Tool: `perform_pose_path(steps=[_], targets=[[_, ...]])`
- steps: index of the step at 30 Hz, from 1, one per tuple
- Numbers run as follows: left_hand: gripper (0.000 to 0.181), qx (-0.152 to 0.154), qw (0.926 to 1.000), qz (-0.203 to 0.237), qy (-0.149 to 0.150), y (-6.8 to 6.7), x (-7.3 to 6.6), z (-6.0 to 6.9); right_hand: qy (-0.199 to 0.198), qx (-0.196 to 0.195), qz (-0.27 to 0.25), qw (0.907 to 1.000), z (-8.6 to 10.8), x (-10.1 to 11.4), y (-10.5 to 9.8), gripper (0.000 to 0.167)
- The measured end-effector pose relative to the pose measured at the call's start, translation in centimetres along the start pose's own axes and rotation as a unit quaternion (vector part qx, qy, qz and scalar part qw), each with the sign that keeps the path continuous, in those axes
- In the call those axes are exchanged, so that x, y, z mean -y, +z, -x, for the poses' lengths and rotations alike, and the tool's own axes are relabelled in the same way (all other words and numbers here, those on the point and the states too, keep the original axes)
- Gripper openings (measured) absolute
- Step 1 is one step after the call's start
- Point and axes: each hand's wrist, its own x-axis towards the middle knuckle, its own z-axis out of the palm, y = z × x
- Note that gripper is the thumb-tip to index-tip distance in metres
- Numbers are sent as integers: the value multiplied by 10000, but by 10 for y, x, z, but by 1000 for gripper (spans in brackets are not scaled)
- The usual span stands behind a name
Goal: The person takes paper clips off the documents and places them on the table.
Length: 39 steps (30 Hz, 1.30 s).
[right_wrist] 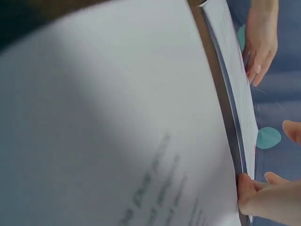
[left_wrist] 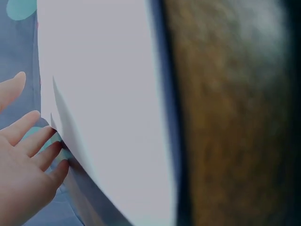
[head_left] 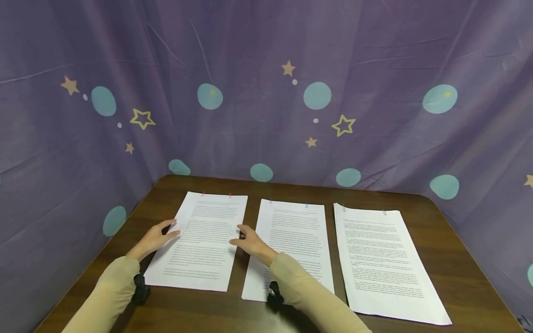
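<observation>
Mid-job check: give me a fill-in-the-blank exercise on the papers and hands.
1. On the left papers, the number of paper clips is ____.
2. The right hand is at their right edge, the left hand at their ____ edge.
3. The right sleeve crosses over the ____ papers.

Missing words: two; left; middle.

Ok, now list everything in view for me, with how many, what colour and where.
left papers: one set, white, left on table
middle papers: one set, white, centre
right papers: one set, white, right
pink clips: two, pinkish red, left papers' far edge
greenish clips: four, two each on the far edges of the middle and right papers
table: one, brown, under papers
curtain: purple with teal spots and stars, behind table
left hand: one, bare, at left papers' left edge
right hand: one, bare, at their right edge
sleeves: two, beige, on the forearms
wrist pieces: two, black, at the wrists
</observation>
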Motion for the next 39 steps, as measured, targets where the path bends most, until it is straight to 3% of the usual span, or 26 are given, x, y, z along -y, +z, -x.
perform_pose_path(steps=[4,9,13,17,25,32,39], targets=[[61,-23,9979,654,0,-3,-1,1,96,-194,-846,9962,-1,-2,0,54],[55,-135,9911,1320,-85,-5,-3,1,215,-419,-1796,9826,-1,-1,-1,52],[49,-249,9868,1600,-100,-5,-1,1,310,-460,-2412,9689,-2,0,0,54],[48,-416,9839,1706,-345,-2,2,0,390,-434,-2737,9600,-2,0,1,56],[43,-671,9724,2058,-868,0,2,-2,327,-543,-2713,9604,-4,-3,0,56],[44,-819,9568,2665,-831,-4,0,-1,170,-760,-2463,9661,-3,1,-6,55],[45,-852,9429,3151,-667,-9,-12,2,-230,-1078,-2034,9729,-3,8,-20,45]])
